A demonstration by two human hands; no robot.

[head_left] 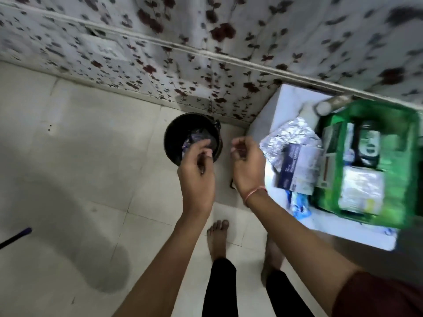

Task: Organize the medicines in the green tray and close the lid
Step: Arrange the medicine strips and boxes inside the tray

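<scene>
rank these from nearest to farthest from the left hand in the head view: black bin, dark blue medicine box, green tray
1. Black bin: on the floor, right under the left hand.
2. Dark blue medicine box: to the right, past the right hand, on the white surface.
3. Green tray: farthest right, beyond the box.

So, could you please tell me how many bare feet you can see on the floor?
2: one foot lies on the tiles between the forearms, and the other foot sits partly hidden under the right forearm, beside the white table.
</scene>
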